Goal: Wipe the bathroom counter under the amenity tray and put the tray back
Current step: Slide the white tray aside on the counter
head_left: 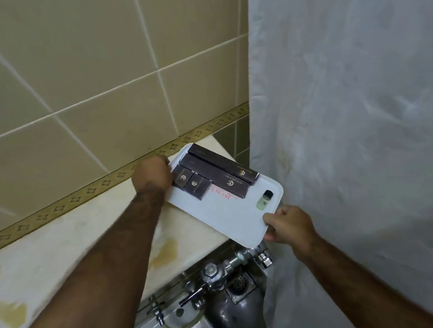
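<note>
White tray (234, 217) lain at right end of bench (63, 249), long axis run from 10 to 4 o'clock, near corner overhung. Far end gripped by left hand (153, 175); near corner pinched by right hand (285, 223). Dark boxes (222, 174) carried on tray.

The left hand (152, 174) hides the tray's (234, 219) far-left corner.

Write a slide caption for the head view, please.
Both hands grip the white amenity tray on the counter.
</note>
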Demonstrator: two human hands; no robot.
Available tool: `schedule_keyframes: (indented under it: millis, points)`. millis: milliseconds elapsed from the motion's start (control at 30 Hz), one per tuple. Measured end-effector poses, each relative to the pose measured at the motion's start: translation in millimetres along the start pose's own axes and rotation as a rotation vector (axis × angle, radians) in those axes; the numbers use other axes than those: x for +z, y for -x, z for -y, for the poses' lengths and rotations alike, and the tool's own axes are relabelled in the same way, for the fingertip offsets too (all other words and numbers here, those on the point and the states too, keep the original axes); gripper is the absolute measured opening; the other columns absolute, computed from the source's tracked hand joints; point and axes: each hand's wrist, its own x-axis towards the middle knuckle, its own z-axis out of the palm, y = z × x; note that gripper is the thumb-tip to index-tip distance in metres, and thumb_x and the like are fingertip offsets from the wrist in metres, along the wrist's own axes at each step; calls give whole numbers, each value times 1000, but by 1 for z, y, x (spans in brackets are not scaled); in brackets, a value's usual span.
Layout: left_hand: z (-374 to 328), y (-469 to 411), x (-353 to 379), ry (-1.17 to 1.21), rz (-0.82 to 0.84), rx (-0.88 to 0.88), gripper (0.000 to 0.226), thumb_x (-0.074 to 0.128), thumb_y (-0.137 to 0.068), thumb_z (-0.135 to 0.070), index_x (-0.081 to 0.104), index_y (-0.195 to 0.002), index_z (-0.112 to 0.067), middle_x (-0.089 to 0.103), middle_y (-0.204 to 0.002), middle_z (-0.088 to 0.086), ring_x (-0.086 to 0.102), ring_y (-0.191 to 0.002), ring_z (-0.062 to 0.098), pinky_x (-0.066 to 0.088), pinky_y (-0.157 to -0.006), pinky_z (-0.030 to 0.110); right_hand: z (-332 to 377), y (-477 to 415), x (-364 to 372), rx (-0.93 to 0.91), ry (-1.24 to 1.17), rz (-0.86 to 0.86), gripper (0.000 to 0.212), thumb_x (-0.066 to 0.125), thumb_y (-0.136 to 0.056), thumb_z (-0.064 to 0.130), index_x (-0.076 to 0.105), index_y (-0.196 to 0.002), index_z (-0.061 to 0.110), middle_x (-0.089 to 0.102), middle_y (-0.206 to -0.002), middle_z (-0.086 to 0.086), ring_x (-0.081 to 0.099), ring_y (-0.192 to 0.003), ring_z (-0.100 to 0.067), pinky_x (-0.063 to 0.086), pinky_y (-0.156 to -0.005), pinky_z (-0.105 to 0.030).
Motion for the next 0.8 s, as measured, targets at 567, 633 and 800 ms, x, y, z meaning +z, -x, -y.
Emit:
schedule_keyframes:
  millis: [567,633,800]
  points:
    - [-28,-28,26,-143,-148,88,37,43,-102,-32,74,-104,-10,74,-99,17,69,-94,41,52,-77,40,-30,6,41,82,-473,143,19,75,-88,-3,62,-99,-11,79,-103,-19,81,-90,-30,65,-75,-31]
    - [-18,-18,27,-127,-161,94,42,41,-103,-36,74,-105,-9,74,-98,17,69,-91,40,52,-76,39,-29,5,46,74,-472,149,23,77,-87,-1,62,-100,-13,79,-104,-19,80,-89,-31,65,-74,-32]
    - [18,13,25,3,-172,127,44,41,-102,-38,71,-113,-8,72,-112,15,64,-103,35,49,-88,41,-12,18,37,-272,254,-175,53,71,-89,56,61,-72,7,66,-62,-3,65,-54,-21,48,-49,-28]
